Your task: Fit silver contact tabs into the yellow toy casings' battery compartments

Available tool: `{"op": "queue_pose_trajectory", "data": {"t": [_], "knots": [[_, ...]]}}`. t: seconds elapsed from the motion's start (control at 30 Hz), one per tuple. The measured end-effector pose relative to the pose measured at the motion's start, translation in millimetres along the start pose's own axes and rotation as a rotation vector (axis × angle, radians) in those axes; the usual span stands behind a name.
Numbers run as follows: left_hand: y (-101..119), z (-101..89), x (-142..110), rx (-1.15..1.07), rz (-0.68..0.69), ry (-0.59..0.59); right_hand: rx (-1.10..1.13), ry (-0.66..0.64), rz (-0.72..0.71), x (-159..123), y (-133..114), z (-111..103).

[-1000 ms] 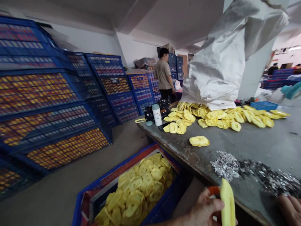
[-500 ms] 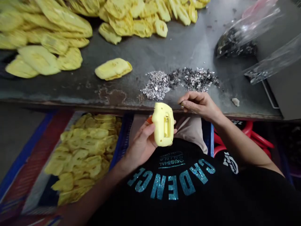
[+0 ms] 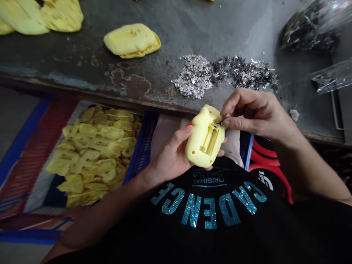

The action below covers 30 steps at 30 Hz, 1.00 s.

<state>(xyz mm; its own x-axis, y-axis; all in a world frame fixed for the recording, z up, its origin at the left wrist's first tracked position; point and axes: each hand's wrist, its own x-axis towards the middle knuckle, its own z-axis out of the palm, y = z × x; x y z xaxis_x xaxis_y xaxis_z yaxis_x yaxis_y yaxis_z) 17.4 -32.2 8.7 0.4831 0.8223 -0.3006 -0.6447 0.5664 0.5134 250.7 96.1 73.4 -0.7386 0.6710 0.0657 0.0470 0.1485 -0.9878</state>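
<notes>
My left hand [image 3: 176, 152] is wrapped round a yellow plastic toy casing [image 3: 195, 145] with an open battery compartment facing up. Metal contacts show at the ends of the compartment. Thumb and forefinger of my right hand [image 3: 251, 113] pinch a small dark metal piece [image 3: 220, 123] at the compartment's upper end; most of the piece is hidden by the fingertips. Beyond my hands, on the table, lie a heap of small silvery metal pieces [image 3: 192, 77] and a darker heap [image 3: 247, 73] beside it.
A yellow fabric-like cover [image 3: 132, 40] lies on the grey metal table [image 3: 90, 69], with more covers at the far left. Below the edge, a blue-rimmed crate [image 3: 134, 150] holds several yellow pieces [image 3: 93, 146]. Plastic bags of dark bits [image 3: 310, 33] stand at the right. Red stool parts [image 3: 264, 157] show underneath.
My right hand has come down to the casing, bringing the small metal piece to its compartment. The casing has tilted in my left hand. The view has moved closer and lower.
</notes>
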Motion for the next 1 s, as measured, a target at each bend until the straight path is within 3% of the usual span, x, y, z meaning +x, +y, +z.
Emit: {"op": "queue_pose_trajectory", "data": {"t": [0.27, 0.67, 0.87, 1.0], "knots": [[-1, 5.0, -2, -0.001, -0.005, 0.019, -0.211, -0.116, 0.069, 17, -19, -5], [-12, 4.2, -3, -0.010, 0.030, 0.065, -0.494, -0.235, 0.004, 34, -34, -2], [-11, 3.1, -3, 0.012, -0.010, 0.071, -0.516, -0.144, 0.030, 29, -33, 3], [-9, 3.2, -3, 0.004, -0.019, 0.045, -0.335, -0.040, 0.031, 17, -24, 7]]}}
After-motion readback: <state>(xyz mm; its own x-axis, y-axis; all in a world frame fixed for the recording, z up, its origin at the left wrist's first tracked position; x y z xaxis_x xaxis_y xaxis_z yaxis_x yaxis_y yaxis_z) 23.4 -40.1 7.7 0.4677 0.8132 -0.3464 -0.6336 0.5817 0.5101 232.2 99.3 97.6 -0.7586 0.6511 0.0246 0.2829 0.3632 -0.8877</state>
